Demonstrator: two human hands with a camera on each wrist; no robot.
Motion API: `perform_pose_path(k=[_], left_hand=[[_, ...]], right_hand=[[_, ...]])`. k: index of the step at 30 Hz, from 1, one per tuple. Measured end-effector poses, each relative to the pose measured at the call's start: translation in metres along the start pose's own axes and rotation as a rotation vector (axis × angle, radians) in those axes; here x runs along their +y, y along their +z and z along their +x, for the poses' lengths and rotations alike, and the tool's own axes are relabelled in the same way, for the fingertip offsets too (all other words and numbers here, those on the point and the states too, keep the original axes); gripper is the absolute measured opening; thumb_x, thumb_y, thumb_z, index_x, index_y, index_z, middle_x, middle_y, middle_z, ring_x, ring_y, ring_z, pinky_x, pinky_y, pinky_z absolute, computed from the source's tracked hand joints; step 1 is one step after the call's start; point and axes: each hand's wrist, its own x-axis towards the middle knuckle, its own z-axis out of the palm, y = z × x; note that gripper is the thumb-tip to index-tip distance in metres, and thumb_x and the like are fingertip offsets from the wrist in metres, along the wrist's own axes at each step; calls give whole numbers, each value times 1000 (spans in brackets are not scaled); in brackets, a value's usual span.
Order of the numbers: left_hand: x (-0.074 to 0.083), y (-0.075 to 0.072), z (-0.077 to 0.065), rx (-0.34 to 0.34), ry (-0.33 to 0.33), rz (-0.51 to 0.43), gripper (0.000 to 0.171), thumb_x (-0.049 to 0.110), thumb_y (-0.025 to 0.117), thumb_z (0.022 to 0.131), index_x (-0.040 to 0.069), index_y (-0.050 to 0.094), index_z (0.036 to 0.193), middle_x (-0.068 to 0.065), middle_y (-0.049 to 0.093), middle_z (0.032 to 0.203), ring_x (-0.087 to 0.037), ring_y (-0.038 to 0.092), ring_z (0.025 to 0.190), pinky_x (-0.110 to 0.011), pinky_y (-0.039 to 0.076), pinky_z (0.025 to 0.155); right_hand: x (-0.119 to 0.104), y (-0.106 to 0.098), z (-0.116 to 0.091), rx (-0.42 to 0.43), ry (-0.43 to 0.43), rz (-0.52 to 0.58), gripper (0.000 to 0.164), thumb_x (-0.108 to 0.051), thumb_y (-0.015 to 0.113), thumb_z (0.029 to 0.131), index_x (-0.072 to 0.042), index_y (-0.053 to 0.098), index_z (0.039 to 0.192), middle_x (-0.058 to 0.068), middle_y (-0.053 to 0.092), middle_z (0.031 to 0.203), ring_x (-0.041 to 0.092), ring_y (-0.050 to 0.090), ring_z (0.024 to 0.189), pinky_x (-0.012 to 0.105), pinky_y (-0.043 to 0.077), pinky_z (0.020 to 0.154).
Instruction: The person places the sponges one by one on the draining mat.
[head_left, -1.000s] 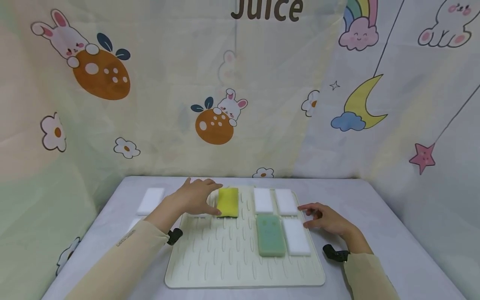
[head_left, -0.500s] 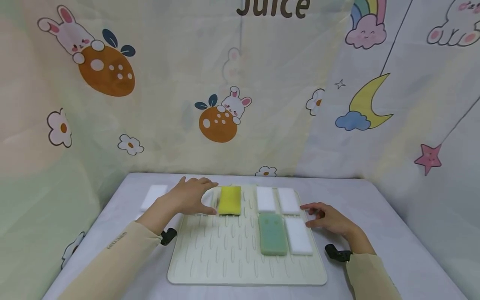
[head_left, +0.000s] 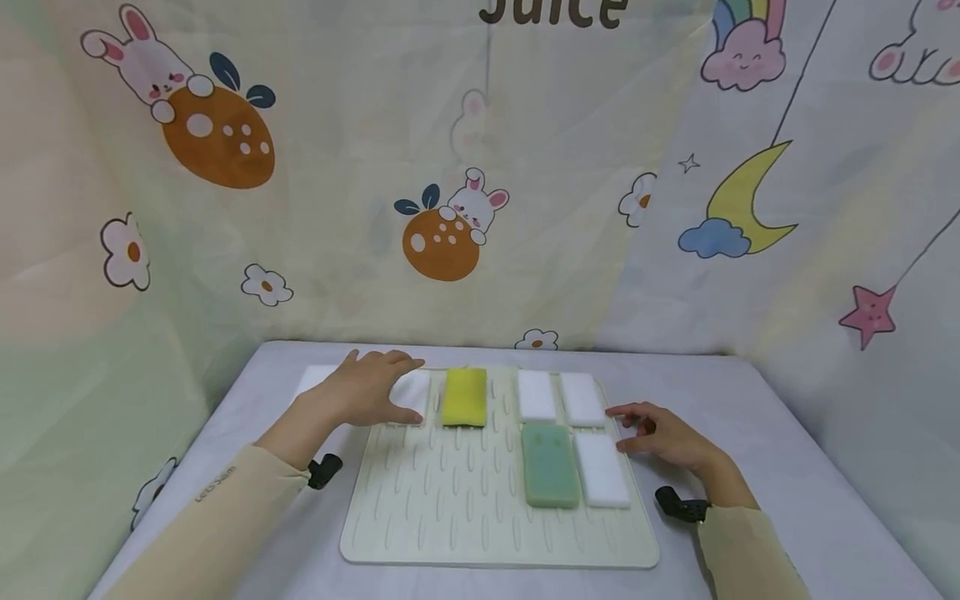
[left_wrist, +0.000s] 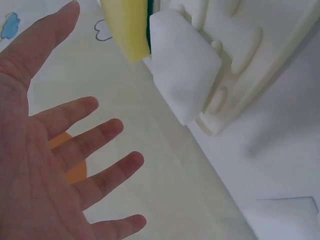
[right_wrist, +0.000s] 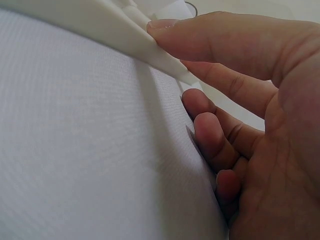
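My left hand (head_left: 360,390) hovers over the far left of a cream ridged mat (head_left: 435,525), fingers spread and holding nothing. Beneath and beside it lies a white sponge block (head_left: 412,393), partly hidden; the left wrist view shows this white block (left_wrist: 182,65) apart from the fingers. To its right is a yellow sponge (head_left: 465,397) with a dark green underside, seen in the left wrist view. My right hand (head_left: 667,435) rests at the mat's right edge, fingers loosely bent, thumb at the rim. Near it lie a green sponge (head_left: 551,467) and a white block (head_left: 602,469).
Two more white blocks (head_left: 537,396) lie side by side at the mat's far right. Another white block (head_left: 313,377) sits on the white-covered table (head_left: 787,467), left of the mat, mostly behind my left forearm. A printed cloth backdrop (head_left: 345,275) stands behind the table.
My left hand has drawn back leftward from the yellow sponge, uncovering more of the white block beside it. The right hand stays at the mat's edge. The head view has shifted slightly.
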Motion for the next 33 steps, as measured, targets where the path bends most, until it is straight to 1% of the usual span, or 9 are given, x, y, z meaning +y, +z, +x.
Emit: perform_pose_path(k=[3,10,13,17,21,24,28,33], left_hand=[[-2,-2,-1,1,-3,5,92,65,77,82,22,47,157,-6,49,158,-37,47,144,-77,22,117],[-11,-2,-5,18,-13,5,92,66,77,81,22,47,157,-5,50,157,-35,48,144,-78,21,116],[-16,-2,-9,31,-20,9,92,66,78,81,22,48,156,-6,51,156,-36,50,143,-79,23,114],[-21,0,-17,47,-25,20,91,65,78,81,21,49,155,-8,53,154,-39,52,140,-80,25,113],[-28,1,-26,48,-38,17,91,65,78,81,20,50,155,-8,54,154,-38,52,140,-79,25,113],[-33,2,-33,46,-51,12,91,66,78,81,20,50,155,-8,53,154,-38,51,141,-79,25,113],[-40,2,-41,45,-66,26,93,67,78,80,20,49,155,-9,53,154,-40,50,140,-79,25,113],[-49,5,-53,49,-72,34,93,66,79,79,19,51,153,-11,54,153,-42,51,139,-80,27,111]], right_hand=[[-1,-1,-1,0,-6,1,62,-26,85,85,-10,62,141,13,55,120,18,46,90,26,39,75],[4,-4,1,16,22,-21,61,-29,87,83,-14,65,139,12,56,119,18,47,90,27,41,77],[6,-5,2,11,9,-21,61,-29,86,84,-14,64,139,13,56,119,18,47,89,27,41,76],[3,-3,1,7,1,2,62,-27,86,85,-12,63,141,13,56,120,17,46,89,26,40,75],[2,-2,1,1,-6,10,63,-25,85,85,-10,62,141,14,56,120,17,45,88,26,39,74],[3,-2,2,3,10,-1,62,-27,86,84,-13,63,140,12,56,120,16,46,88,26,40,75],[5,-2,4,8,17,-25,62,-30,86,84,-14,64,140,11,56,119,17,47,90,26,40,76],[6,-2,3,9,21,-36,62,-31,86,84,-15,64,140,11,57,120,18,47,91,26,41,77]])
